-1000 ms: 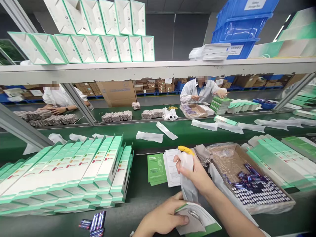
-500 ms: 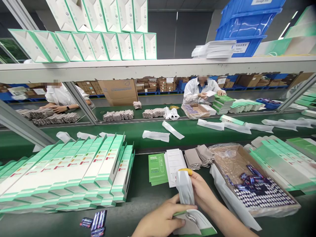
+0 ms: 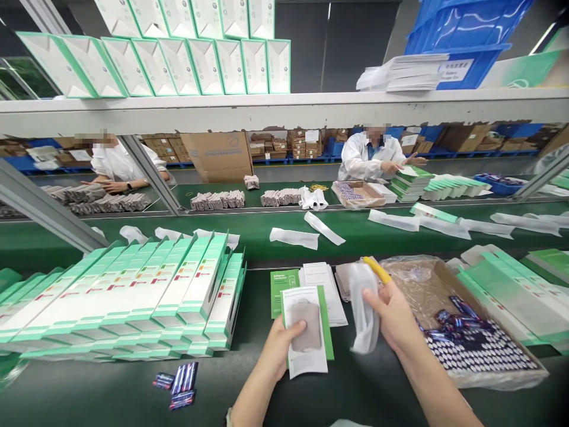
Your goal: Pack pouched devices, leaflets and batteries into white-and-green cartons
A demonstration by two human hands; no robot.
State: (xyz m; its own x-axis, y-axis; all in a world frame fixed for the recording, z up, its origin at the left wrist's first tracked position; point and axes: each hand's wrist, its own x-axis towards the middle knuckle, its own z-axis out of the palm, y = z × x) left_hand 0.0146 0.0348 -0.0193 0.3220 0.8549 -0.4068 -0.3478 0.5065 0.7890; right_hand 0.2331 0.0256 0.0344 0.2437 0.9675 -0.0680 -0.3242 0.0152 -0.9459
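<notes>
My left hand (image 3: 284, 344) grips a small bundle with the thumb on top: a grey cloth pouch (image 3: 313, 326) lying on a white leaflet (image 3: 306, 367), with a green booklet (image 3: 328, 332) behind. To its right, my right hand (image 3: 391, 308), a yellow cover on one finger, pinches a white translucent sleeve (image 3: 364, 314) that hangs down, slightly blurred. Whether anything is inside the sleeve I cannot tell. Beyond the hands lie a green booklet stack (image 3: 278, 290), a stack of white leaflets (image 3: 331, 296) and more grey pouches (image 3: 343, 281), partly hidden by the sleeve.
A carton of batteries (image 3: 480, 356) stands at right, and several loose batteries (image 3: 182, 379) lie front left. Green-white boxes (image 3: 146, 302) fill the left side. White sleeves (image 3: 293, 238) lie on the green belt (image 3: 249, 252). Two people work opposite, beneath a shelf (image 3: 267, 112).
My hands have moved apart. The left now shows the pouch, leaflet and booklet upright; the right has carried the white sleeve to the right. The view has shifted slightly.
</notes>
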